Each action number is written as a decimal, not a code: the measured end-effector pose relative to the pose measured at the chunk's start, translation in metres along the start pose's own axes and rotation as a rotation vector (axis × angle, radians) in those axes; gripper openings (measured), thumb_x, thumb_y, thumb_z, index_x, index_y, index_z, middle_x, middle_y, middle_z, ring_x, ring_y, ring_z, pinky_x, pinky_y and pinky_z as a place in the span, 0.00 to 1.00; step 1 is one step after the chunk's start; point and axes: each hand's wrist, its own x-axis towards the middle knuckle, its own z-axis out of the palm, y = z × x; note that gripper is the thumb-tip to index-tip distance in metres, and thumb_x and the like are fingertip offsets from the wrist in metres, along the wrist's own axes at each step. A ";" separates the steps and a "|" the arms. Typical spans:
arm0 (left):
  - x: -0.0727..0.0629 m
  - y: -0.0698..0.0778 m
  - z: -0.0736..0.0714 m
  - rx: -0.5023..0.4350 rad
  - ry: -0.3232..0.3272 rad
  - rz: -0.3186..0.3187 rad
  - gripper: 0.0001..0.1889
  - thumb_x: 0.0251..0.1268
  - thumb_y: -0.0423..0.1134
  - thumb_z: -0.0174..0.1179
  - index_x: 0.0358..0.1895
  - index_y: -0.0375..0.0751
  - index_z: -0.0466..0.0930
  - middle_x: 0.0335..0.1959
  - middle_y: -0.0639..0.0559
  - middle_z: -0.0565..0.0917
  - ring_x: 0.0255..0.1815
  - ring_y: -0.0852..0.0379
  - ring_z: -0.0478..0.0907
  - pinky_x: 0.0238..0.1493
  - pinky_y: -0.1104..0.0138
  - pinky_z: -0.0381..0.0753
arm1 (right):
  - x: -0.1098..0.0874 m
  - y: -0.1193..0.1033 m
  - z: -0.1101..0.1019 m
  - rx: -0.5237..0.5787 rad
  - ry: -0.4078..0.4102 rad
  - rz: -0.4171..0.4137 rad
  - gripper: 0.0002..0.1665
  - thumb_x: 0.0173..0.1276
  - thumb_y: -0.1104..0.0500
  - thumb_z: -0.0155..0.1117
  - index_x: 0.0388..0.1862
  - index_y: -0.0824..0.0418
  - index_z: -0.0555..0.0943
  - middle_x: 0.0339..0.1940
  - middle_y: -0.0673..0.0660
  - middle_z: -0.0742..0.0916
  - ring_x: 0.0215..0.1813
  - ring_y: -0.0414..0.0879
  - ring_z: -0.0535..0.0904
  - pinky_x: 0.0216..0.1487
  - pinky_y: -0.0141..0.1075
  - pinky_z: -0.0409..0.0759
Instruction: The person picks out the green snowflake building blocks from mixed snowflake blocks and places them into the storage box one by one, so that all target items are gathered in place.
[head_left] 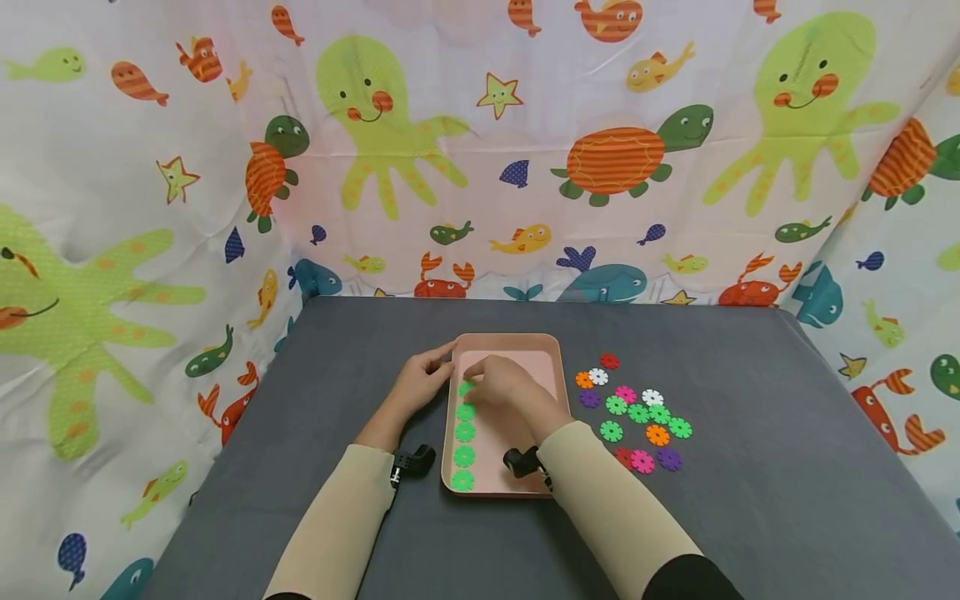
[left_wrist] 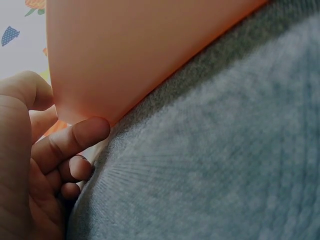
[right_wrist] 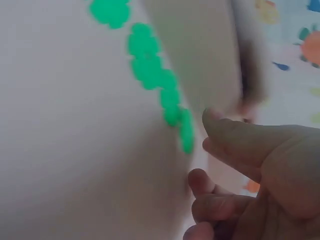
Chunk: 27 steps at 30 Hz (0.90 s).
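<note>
A pink tray (head_left: pixel 543 350) lies on the grey table with a column of green flower-shaped discs (head_left: pixel 464 433) along its left side. At the tray's upper left corner, my left hand (head_left: pixel 422 379) holds the rim. Its fingers (left_wrist: pixel 92 129) meet the outer wall there in the left wrist view. Over the tray's upper part is my right hand (head_left: pixel 502 385), fingers bent down near the topmost green disc (head_left: pixel 467 389), which they partly cover. A gap shows between thumb and fingers in the right wrist view, with nothing in it; the green discs (right_wrist: pixel 145 55) look blurred beyond.
Right of the tray, loose flower-shaped discs lie scattered: green (head_left: pixel 611 431), orange (head_left: pixel 657 435), purple (head_left: pixel 670 458), pink (head_left: pixel 642 462), white (head_left: pixel 652 397) and red (head_left: pixel 610 361). A curtain (head_left: pixel 480 225) printed with sea animals hangs behind and beside the grey table (head_left: pixel 787 467).
</note>
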 end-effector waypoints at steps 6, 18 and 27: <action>-0.001 -0.002 0.001 -0.014 0.004 0.001 0.24 0.75 0.38 0.60 0.72 0.50 0.77 0.18 0.53 0.71 0.21 0.56 0.69 0.29 0.65 0.68 | -0.025 0.013 -0.021 0.084 0.040 -0.049 0.29 0.76 0.50 0.66 0.72 0.57 0.78 0.54 0.61 0.86 0.50 0.54 0.83 0.50 0.47 0.81; -0.001 0.003 0.001 -0.030 -0.008 -0.010 0.23 0.75 0.38 0.60 0.72 0.50 0.77 0.20 0.53 0.77 0.27 0.54 0.74 0.35 0.63 0.71 | -0.096 0.062 -0.058 0.334 0.263 -0.111 0.26 0.75 0.53 0.67 0.69 0.58 0.80 0.43 0.58 0.79 0.36 0.53 0.72 0.31 0.40 0.72; -0.001 0.002 0.002 -0.036 -0.007 -0.012 0.24 0.75 0.38 0.61 0.72 0.50 0.77 0.20 0.52 0.76 0.26 0.54 0.72 0.34 0.63 0.71 | -0.123 0.116 -0.073 0.321 0.343 0.008 0.27 0.76 0.53 0.65 0.71 0.60 0.78 0.43 0.58 0.78 0.39 0.52 0.72 0.32 0.40 0.71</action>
